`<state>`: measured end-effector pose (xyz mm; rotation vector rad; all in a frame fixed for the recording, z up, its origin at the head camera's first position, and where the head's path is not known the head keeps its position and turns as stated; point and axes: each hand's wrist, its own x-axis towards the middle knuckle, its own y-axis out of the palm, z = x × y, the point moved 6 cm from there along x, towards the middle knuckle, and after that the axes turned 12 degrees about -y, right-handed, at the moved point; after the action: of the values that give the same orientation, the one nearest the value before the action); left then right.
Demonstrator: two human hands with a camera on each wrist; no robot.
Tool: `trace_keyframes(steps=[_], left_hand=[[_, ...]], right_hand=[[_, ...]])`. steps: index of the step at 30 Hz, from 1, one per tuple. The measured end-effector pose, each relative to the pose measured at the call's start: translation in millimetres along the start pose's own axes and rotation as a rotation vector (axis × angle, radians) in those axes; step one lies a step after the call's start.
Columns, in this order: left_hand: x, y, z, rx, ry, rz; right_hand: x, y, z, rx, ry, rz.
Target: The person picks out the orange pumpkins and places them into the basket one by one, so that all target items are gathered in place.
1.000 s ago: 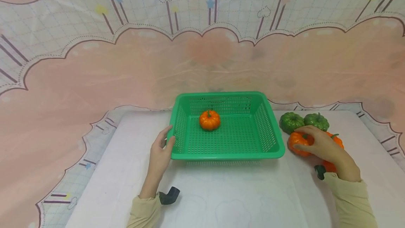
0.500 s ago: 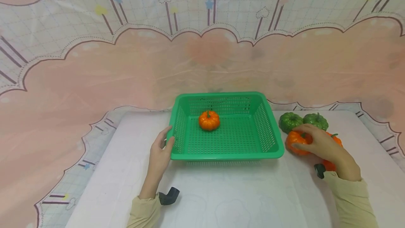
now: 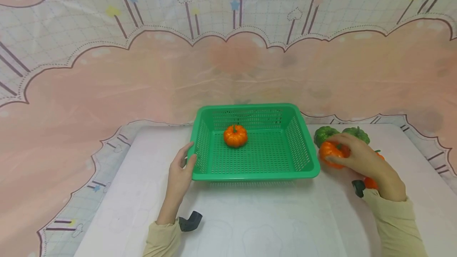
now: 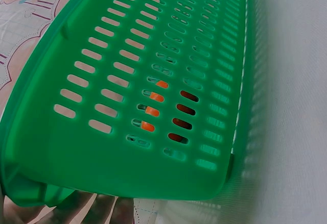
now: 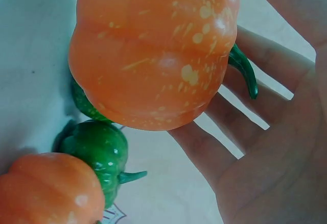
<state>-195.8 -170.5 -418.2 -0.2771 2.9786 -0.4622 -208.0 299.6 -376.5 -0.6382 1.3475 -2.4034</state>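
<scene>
While the left hand (image 3: 180,175) touches the green basket (image 3: 257,176) at one end, the right hand (image 3: 362,160), fingers curled, holds an orange pumpkin (image 3: 329,151) just beside the other.

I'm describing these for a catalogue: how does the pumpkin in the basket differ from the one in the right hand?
The basket pumpkin sits inside the green basket; the held pumpkin is outside it, in the right hand. In the head view, the basket pumpkin is uncovered, while the right hand partly hides the held pumpkin. Both are orange and ribbed.
</scene>
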Motion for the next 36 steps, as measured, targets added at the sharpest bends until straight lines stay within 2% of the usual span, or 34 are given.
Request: trace_keyframes(steps=[5,12,22,30,36], left_hand=[[-0.4,0.6,-0.4,0.001,0.006,-0.001],[-1.0,0.2,-1.0,0.001,0.006,-0.003],[-1.3,0.0,-1.8,0.006,0.010,-0.003],[-1.8,-0.2,-1.5,0.011,0.008,-0.007],[-1.5,-0.4,-1.8,0.014,0.005,-0.008]], right_hand=[[3.7,-3.0,5.0,0.001,0.001,0.003],[8.0,-6.9,10.8,-0.012,-0.051,-0.032],[12.9,-12.8,20.8,-0.025,-0.060,-0.040],[18.1,-18.6,31.1,-0.047,-0.105,-0.065],[19.8,-22.7,33.6,-0.019,-0.065,-0.048]])
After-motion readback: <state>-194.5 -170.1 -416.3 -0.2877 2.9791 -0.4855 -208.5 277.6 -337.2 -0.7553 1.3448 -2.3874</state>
